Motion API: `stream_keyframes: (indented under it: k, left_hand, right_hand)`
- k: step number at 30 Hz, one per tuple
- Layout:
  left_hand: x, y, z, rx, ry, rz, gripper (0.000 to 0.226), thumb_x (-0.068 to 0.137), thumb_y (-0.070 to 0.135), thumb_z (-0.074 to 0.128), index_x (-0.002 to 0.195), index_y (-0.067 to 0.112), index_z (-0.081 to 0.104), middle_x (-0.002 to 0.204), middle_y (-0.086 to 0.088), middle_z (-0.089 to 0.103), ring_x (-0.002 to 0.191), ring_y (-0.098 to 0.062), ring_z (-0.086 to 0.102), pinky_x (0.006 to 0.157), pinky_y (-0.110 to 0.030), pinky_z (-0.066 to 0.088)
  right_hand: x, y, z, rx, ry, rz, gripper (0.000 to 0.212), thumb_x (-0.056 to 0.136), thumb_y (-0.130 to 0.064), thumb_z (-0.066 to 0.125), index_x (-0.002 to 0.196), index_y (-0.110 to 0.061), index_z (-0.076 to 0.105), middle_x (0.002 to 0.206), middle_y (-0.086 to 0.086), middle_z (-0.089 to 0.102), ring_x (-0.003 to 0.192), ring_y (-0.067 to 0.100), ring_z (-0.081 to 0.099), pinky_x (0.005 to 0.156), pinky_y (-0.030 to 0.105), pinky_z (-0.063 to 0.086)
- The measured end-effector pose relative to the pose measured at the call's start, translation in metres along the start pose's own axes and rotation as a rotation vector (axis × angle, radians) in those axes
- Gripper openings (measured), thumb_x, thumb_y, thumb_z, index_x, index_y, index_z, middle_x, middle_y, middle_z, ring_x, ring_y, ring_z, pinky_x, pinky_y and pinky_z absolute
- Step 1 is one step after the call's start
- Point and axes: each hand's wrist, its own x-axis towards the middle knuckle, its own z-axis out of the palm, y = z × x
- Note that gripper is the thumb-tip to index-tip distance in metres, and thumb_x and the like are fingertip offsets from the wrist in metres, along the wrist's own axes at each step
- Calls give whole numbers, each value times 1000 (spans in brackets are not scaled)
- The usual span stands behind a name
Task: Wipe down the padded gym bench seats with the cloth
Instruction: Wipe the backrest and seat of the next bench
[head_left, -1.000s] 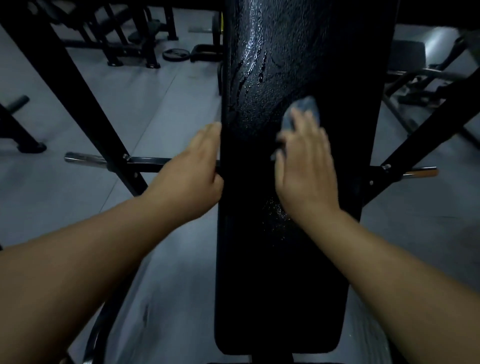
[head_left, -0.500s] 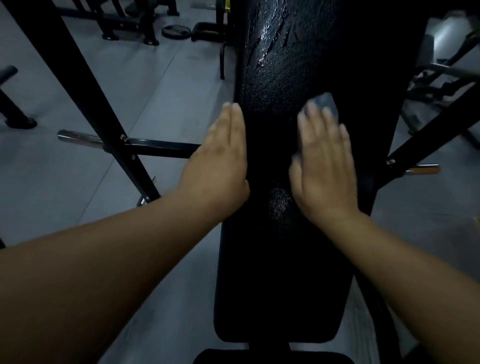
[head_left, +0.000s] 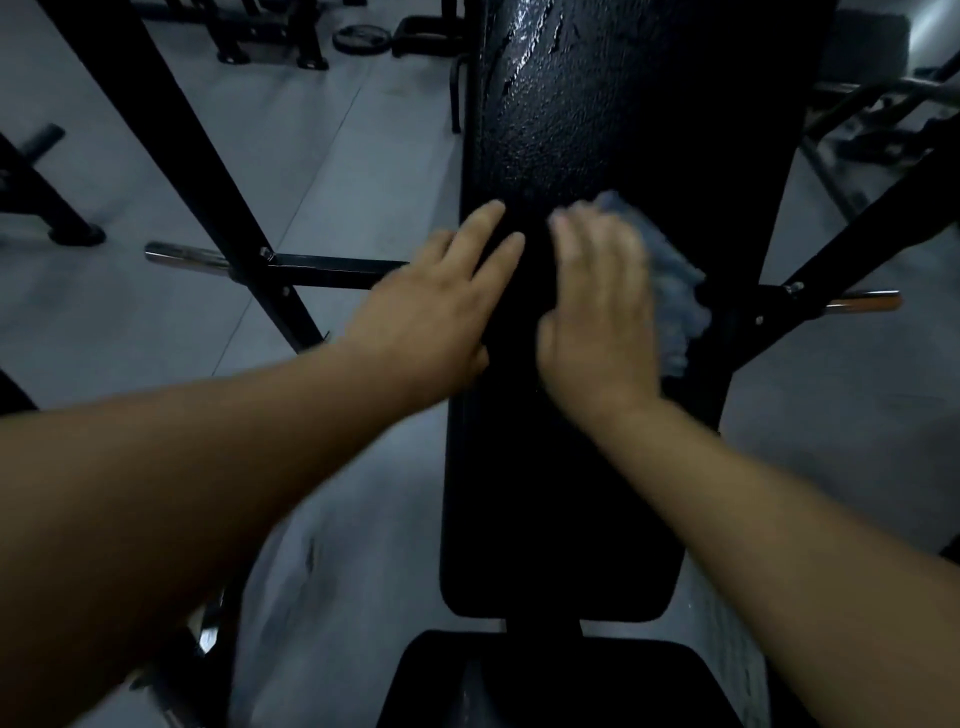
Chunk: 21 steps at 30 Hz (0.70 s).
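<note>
The cloth, pale blue and bunched, lies on the right half of the back pad, close to its right edge. Most of it is under the right hand, and a strip shows past the little-finger side. That hand presses flat on it. The fingers are blurred but look straight and close together. The left hand rests flat on the pad's left edge with its fingers straight and slightly spread, bracing.

This looks like mid-wipe on the back pad, about halfway up its length. Wet streaks shine on the far end, so that part likely needs a pass. The seat pad nearest the camera shows no sheen, and I cannot tell whether it is done. The next stroke probably calls for even, flat pressure along the pad, keeping the cloth under the palm so it doesn't slide off the right edge.

The pad is narrow and both hands sit near its sides. Just right of the cloth a strut and peg stand near the edge. On the left an upright and a second peg crowd the left hand. Lengthwise the pad is open, and there is floor on either side.
</note>
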Motion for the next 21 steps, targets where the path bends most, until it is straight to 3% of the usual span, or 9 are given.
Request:
stream_keyframes:
  k: [4,6,8,12,15,18,21]
  left_hand:
    - [1,-18,-26,113,-87,164,98,83,25,73,157,21,9,164,-7,-6,138,-31,33,87,-42,53]
    - [-8,-17,-23,134,-70,283,94,80,21,71,157,21,17,164,-9,1,138,-30,34,90,-42,53]
    - [-19,-17,-12,90,-65,359,91,75,17,71,155,17,27,163,-13,15,137,-33,38,96,-46,52]
    - [-19,-31,6,86,-62,389,87,67,13,71,148,10,38,157,-16,31,132,-36,44,95,-53,50]
    - [-20,-32,10,117,-18,429,71,66,9,60,136,12,52,146,-15,44,131,-35,45,97,-51,48]
    - [-19,-29,9,113,-5,430,63,69,12,55,132,12,56,146,-12,44,132,-35,43,98,-52,48]
    - [-14,-25,5,103,-29,412,66,72,22,50,138,13,51,150,-12,40,132,-35,40,96,-55,48]
  right_hand:
    - [-89,-3,14,96,-370,-434,64,84,-7,42,148,-8,38,156,15,40,145,30,33,113,46,39]
    - [-76,25,3,84,-393,-537,61,87,-2,43,148,-10,38,156,14,39,144,25,34,117,36,32]
    - [-41,50,-8,58,-310,-449,61,87,2,46,147,-9,42,157,16,37,143,25,34,119,29,22]
    - [-6,24,1,86,-53,-202,51,89,-1,54,140,0,50,153,19,42,143,31,34,120,33,18]
    - [-59,1,19,82,-172,-321,62,85,-1,43,147,1,40,156,19,36,148,33,28,125,40,14]
    - [-82,59,-5,107,-320,-462,64,90,8,41,152,-8,34,160,13,31,151,26,22,125,38,15]
    - [-41,88,-22,89,-170,-172,56,96,0,47,151,-8,35,160,18,29,151,30,21,123,46,20]
